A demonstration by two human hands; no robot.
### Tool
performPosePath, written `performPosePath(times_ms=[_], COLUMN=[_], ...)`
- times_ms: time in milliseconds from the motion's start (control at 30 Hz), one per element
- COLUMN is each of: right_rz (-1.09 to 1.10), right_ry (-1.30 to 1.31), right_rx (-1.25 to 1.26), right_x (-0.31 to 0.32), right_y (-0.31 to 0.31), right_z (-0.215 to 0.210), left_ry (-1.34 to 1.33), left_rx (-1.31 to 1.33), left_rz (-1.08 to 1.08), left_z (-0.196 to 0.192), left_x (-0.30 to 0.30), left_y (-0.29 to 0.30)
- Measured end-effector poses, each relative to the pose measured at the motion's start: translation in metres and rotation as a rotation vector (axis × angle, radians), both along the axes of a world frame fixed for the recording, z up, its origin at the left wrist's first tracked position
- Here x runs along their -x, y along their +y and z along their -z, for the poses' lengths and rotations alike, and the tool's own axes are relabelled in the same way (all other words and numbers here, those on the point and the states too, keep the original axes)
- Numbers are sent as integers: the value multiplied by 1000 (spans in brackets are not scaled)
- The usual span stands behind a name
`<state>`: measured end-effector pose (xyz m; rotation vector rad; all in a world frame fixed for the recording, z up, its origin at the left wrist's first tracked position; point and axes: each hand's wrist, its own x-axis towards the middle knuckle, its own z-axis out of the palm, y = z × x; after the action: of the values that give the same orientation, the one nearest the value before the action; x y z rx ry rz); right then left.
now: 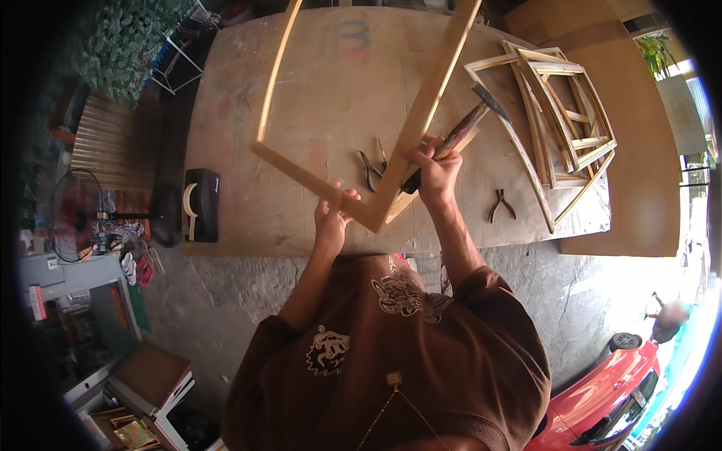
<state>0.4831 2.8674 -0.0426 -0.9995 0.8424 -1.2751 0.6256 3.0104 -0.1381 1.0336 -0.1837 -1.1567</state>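
A wooden frame (pixel 425 105) is raised at a tilt over the table, one corner toward me and its far part cut off by the picture's top edge. My left hand (pixel 331 219) is closed around the near rail, left of that corner. In my right hand (pixel 438 171) is a hammer (pixel 465 128), head pointing up and to the right; this hand also rests against the frame's right rail. Beneath my right hand lies a wooden piece (pixel 401 204), mostly covered. Dark-handled pliers (pixel 368 173) and a thin pointed tool (pixel 383 150) lie on the table inside the frame's outline.
Several slim wooden frames (pixel 579 154) are stacked at the table's right. Another pair of pliers (pixel 502 207) lies nearer me. On the left edge of the table (pixel 248 203) sits a black tape dispenser (pixel 211 207). A fan (pixel 79 216) stands beyond it; a red car (pixel 602 398) is at lower right.
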Motion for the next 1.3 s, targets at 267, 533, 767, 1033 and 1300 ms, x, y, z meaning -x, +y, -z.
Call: performPosePath(times_ms=[267, 533, 767, 1033, 1300], right_rz=[-118, -113, 561, -339, -426], right_ry=[111, 249, 771, 1000, 1001], right_rx=[160, 143, 131, 61, 182], right_x=[14, 64, 96, -19, -49], right_y=[-6, -10, -6, 73, 80], right_z=[-15, -11, -39, 32, 64], left_ry=[-767, -548, -477, -740, -809], left_rx=[-419, 211, 458, 376, 316], left_rz=[-164, 98, 69, -127, -245], left_z=[27, -60, -125, -149, -155], left_x=[-176, -304, -219, -133, -106], left_y=[-12, -131, -131, -126, -115])
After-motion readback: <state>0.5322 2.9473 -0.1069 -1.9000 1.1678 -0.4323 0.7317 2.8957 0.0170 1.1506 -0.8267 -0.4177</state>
